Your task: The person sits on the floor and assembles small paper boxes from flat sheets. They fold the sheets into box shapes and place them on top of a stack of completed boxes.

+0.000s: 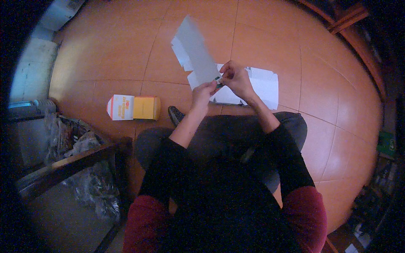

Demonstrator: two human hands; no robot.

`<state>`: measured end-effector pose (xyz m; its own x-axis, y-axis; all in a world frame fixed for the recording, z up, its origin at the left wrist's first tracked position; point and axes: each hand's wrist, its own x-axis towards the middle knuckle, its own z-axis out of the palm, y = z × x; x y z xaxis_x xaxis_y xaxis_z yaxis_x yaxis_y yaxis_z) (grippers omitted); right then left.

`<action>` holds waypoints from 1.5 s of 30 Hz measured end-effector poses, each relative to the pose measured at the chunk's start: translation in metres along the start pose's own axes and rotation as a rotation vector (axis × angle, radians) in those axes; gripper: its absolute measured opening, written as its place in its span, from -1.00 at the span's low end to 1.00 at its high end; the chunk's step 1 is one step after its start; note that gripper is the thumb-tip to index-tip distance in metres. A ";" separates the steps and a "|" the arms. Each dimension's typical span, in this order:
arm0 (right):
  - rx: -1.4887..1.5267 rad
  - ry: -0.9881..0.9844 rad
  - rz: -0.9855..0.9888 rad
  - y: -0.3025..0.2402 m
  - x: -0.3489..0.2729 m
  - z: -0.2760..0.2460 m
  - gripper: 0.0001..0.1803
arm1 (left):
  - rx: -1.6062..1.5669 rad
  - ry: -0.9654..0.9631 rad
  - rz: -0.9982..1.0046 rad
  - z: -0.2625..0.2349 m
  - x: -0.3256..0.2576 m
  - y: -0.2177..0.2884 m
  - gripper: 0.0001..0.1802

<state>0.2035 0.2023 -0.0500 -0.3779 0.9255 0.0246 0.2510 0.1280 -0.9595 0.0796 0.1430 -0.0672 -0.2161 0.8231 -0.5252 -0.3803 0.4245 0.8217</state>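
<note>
A long, flat piece of pale grey card [197,50], with cut flaps along its left edge like an unfolded carton, slants up and away from my hands. My left hand [202,93] is closed on its near end, thumb uppermost. Beside it, my right hand [237,81] has thumb and finger pinched at that same end of the card, the other fingers curled. A small dark green patch shows between the two hands, too small to make out. Beneath and behind my right hand, more white cut card [265,86] lies flat on the floor.
I sit cross-legged on an orange tiled floor [333,101]. A yellow and white box [145,108] with red-orange trim lies left of my shoe [175,114]. Farther left is a wooden frame [63,170] with clear plastic bags [95,189]. A green object [385,142] stands at the far right.
</note>
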 end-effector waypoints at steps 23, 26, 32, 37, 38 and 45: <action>-0.124 0.128 -0.046 -0.010 -0.009 0.015 -0.82 | -0.494 -0.162 -0.074 -0.011 0.015 -0.021 -0.75; -0.163 0.126 -0.074 -0.009 -0.008 0.012 -0.82 | -0.506 -0.173 -0.060 -0.005 0.008 -0.011 -0.77; -0.167 0.142 -0.076 -0.012 -0.009 0.013 -0.82 | -0.467 -0.144 -0.043 -0.007 0.009 -0.007 -0.76; -0.003 0.127 -0.044 -0.020 -0.009 0.009 -0.80 | -0.443 -0.182 -0.045 -0.004 0.005 0.006 -0.80; 0.042 0.106 -0.044 -0.019 -0.006 0.007 -0.80 | -0.435 -0.182 -0.026 -0.003 0.004 0.008 -0.81; 0.374 0.176 -0.105 -0.016 -0.004 0.012 -0.84 | -0.318 -0.122 0.053 0.010 -0.014 0.031 -0.87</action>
<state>0.1907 0.1923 -0.0380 -0.2181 0.9652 0.1445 -0.1336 0.1171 -0.9841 0.0794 0.1480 -0.0317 -0.1409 0.8881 -0.4375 -0.6371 0.2569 0.7267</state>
